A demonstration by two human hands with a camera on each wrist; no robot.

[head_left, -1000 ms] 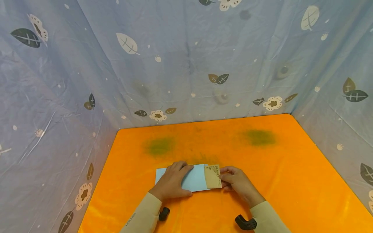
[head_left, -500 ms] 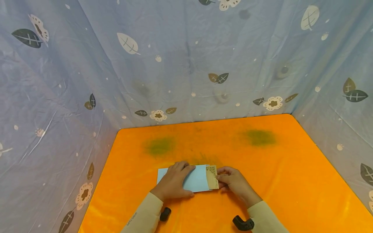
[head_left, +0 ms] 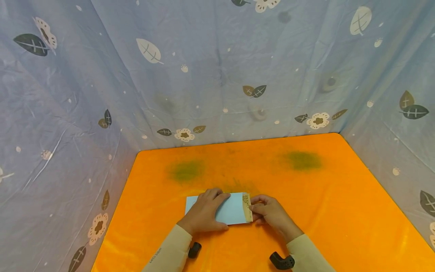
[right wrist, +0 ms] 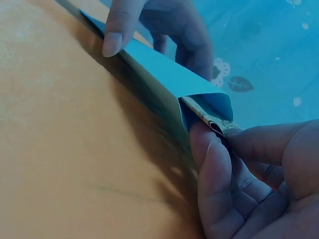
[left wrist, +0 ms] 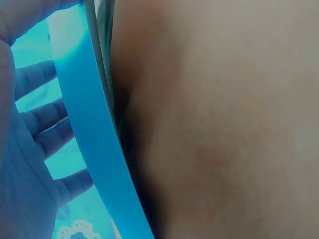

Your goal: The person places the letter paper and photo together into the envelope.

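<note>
A light blue envelope (head_left: pixel 232 208) lies across the middle of the orange table in the head view, its mouth towards the right. My left hand (head_left: pixel 205 211) spans it and holds it, thumb at the near edge and fingers by the far edge. From the mouth sticks a narrow strip of a pale yellow card (head_left: pixel 247 207) with a brown speckled pattern; the rest is hidden inside. My right hand (head_left: pixel 272 213) pinches the card's outer end. In the right wrist view, the envelope's mouth (right wrist: pixel 219 102) bulges apart around the card, which looks folded.
The orange tabletop (head_left: pixel 238 170) has two greenish smudges near its far side. Blue curtains (head_left: pixel 217 75) printed with leaves and flowers stand behind and on both sides. A black curved piece (head_left: pixel 282 260) sits by the right cuff, another black piece (head_left: pixel 195 250) by the left.
The card has slid left into the envelope, so less of it shows. My right hand has moved left with it. My left hand and the envelope have shifted slightly right.
</note>
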